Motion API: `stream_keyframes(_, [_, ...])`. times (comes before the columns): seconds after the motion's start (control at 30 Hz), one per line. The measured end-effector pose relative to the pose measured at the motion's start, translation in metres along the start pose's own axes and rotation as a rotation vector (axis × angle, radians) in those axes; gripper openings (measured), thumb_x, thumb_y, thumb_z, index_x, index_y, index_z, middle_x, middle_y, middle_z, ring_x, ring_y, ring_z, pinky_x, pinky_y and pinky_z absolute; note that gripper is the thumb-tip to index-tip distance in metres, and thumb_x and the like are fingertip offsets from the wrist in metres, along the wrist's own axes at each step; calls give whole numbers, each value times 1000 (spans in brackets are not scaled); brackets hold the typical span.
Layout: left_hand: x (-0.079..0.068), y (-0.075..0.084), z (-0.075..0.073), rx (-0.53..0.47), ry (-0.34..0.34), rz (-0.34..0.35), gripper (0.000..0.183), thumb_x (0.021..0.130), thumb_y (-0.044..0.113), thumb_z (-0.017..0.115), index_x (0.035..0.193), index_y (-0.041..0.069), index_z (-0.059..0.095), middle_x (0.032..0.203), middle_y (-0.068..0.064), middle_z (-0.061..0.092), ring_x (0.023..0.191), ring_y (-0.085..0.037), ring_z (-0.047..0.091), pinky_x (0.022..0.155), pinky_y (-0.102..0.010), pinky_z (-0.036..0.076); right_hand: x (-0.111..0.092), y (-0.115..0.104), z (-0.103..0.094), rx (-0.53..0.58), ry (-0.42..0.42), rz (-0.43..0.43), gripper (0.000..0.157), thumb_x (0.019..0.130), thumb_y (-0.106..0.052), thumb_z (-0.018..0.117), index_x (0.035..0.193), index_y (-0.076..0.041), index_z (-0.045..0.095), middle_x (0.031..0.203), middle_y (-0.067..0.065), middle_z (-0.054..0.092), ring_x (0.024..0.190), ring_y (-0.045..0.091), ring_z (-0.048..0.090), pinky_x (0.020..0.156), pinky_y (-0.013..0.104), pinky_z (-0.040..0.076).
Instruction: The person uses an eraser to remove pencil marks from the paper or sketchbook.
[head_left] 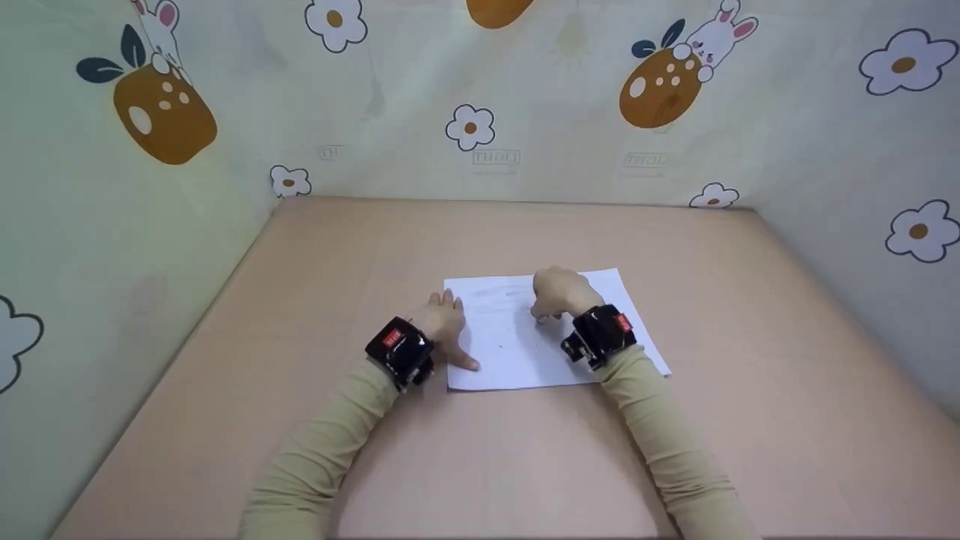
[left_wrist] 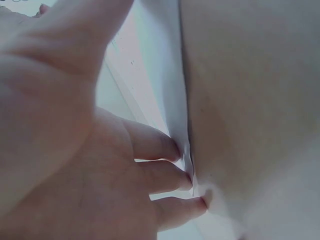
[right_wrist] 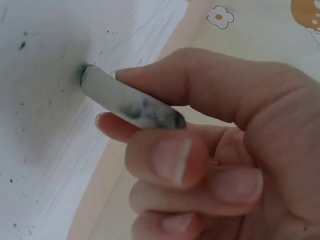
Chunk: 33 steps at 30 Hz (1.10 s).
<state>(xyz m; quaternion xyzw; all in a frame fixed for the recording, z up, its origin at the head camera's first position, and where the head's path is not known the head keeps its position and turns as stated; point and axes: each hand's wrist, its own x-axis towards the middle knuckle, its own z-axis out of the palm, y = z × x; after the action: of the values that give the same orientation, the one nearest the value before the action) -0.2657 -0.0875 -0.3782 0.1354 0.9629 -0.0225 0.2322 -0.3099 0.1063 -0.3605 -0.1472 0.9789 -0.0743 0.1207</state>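
Note:
A white sheet of paper point(head_left: 517, 364) with faint grey marks lies on the table. My left hand point(head_left: 444, 326) rests on its left edge, fingers spread and thumb stretched toward the front. In the left wrist view, the fingertips point(left_wrist: 172, 149) touch down along the paper's edge. Over the upper right part of the sheet is my right hand point(head_left: 564, 291). The right wrist view shows it pinching a whitish eraser point(right_wrist: 107, 94) with dark smudges, one end against the paper. Dark crumbs and grey streaks lie around that end. The head view hides most of the eraser.
The light brown table point(head_left: 337, 247) extends on all sides of the paper. Pale walls with printed flowers, rabbits and orange fruit point(head_left: 169, 120) enclose its back, left and right. A black wrist camera point(head_left: 401, 351) sits on the left wrist, another camera point(head_left: 604, 334) on the right.

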Motion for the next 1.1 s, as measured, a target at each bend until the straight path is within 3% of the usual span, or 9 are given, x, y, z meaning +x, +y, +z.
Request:
stream_keyframes(0.17, [1,1,0,-17,-3,7,121,72,64,68,149,-7,7,156,-29,0,146,-43,4,123,-48,9,6,-2,7,65,24,-98,18,77,-17,69,66,-11,56,50,-4,52,49,11,49,48,22,37])
stream_keyframes(0.33, [0,1,0,-14,20,21,121,72,64,69,149,-8,8,156,-30,2,146,-44,6,122,-49,11,2,0,2,-19,25,22,18,68,-8,63,57,-14,50,50,-4,50,50,13,48,44,25,37])
stream_keyframes(0.43, [-1,1,0,-9,24,24,121,72,64,69,149,-8,8,156,-30,2,146,-44,7,122,-49,11,1,2,1,-21,15,46,18,67,-8,62,55,-14,51,49,-3,51,50,14,48,43,26,36])
stream_keyframes(0.63, [-1,0,1,-13,13,9,121,72,65,68,149,-6,8,157,-29,2,146,-43,6,122,-50,11,5,-1,7,82,38,-80,16,77,-17,69,68,-10,58,54,-4,53,52,11,50,48,21,37])
stream_keyframes(0.9, [2,1,0,4,0,21,121,73,64,68,149,-8,7,156,-30,1,146,-44,4,123,-48,9,-1,-2,1,-90,53,34,21,66,-7,64,55,-13,47,58,0,51,56,17,48,45,29,36])
stream_keyframes(1.1, [1,0,0,-8,2,8,122,72,64,69,149,-7,8,156,-29,1,146,-43,5,122,-49,11,5,-3,8,51,49,-107,12,78,-16,68,75,-6,64,59,-3,55,53,11,50,49,21,38])
